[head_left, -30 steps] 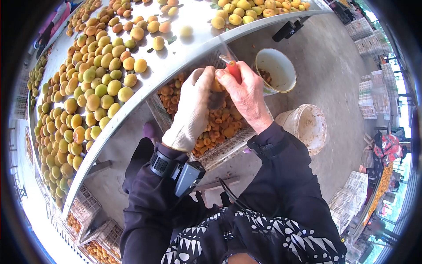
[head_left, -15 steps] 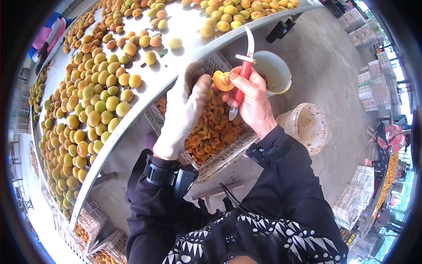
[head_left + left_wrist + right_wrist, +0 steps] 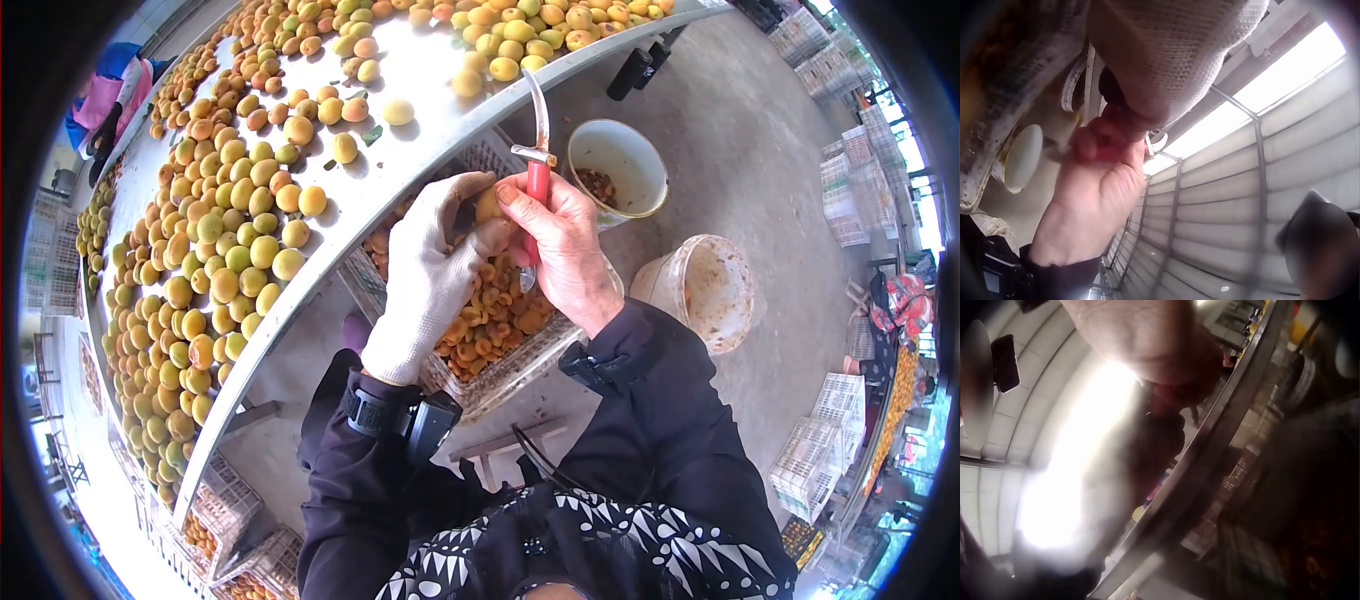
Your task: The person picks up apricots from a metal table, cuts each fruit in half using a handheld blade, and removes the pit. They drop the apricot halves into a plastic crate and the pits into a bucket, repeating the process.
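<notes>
In the head view the gloved left hand [image 3: 432,265] grips an apricot [image 3: 488,207], its fingers curled round the fruit. The bare right hand [image 3: 568,245] holds a red-handled tool [image 3: 538,182] with a curved blade pointing up and away; its thumb lies by the apricot. Both hands meet above a crate [image 3: 510,375] of cut apricot pieces [image 3: 490,325]. From the left wrist view, the right hand [image 3: 1100,187] is seen curled round the red handle, against the glove [image 3: 1166,56]. The right wrist view is dark and blurred around the fingers.
A metal-edged table [image 3: 330,215] spread with whole apricots [image 3: 225,260] curves along the left and top. Right of the crate stand a white bucket [image 3: 640,165] holding brown scraps and a stained bucket [image 3: 715,290]. Stacked crates [image 3: 815,455] stand at the far right.
The opened yellow apricot half seen by the right fingers half a second ago no longer shows there. The left hand has closed in against the right, now with a fruit between them.
</notes>
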`<state>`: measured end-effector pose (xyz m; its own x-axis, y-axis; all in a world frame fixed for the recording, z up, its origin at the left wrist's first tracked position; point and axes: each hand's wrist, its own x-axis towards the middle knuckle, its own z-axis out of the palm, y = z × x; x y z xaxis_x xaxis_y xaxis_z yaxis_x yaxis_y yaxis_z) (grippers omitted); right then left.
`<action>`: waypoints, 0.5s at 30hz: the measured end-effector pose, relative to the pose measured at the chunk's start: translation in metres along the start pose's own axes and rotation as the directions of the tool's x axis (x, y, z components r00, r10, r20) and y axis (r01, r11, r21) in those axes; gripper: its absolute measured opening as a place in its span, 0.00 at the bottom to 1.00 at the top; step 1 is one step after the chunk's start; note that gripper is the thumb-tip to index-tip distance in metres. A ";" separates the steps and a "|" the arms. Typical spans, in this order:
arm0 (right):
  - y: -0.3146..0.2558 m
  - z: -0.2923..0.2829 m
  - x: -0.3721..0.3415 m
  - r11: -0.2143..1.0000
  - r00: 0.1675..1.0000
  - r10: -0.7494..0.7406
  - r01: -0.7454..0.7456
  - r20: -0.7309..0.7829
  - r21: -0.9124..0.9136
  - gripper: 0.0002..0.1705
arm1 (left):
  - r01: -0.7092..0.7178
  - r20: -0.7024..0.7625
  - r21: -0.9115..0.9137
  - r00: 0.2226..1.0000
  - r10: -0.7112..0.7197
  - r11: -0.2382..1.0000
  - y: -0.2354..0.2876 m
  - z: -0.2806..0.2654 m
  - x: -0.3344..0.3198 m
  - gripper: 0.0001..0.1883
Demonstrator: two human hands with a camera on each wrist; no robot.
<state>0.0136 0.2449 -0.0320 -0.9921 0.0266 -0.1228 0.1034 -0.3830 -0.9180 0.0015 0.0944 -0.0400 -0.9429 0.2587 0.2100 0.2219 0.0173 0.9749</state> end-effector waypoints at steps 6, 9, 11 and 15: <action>-0.006 0.002 -0.006 0.987 0.999 -0.032 0.032 0.003 -0.158 0.09 | 0.137 0.053 -0.051 0.990 -0.135 0.989 0.014 -0.004 -0.003 0.22; -0.008 0.001 -0.003 0.996 0.997 0.077 -0.077 0.017 0.038 0.09 | 0.138 -0.016 -0.132 0.990 -0.141 0.982 0.016 -0.001 -0.006 0.22; -0.008 0.001 -0.003 0.985 0.991 0.114 -0.121 0.065 0.126 0.10 | 0.110 -0.030 -0.114 0.993 -0.114 0.987 0.012 0.002 -0.007 0.22; -0.014 -0.006 0.002 0.991 0.990 0.124 -0.120 0.065 -0.061 0.12 | 0.114 0.012 -0.141 0.993 -0.114 0.983 0.012 0.003 0.000 0.20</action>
<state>0.0105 0.2560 -0.0212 -0.9742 -0.0807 -0.2108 0.2257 -0.3259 -0.9181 0.0051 0.0978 -0.0284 -0.9590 0.2664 0.0968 0.0752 -0.0900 0.9931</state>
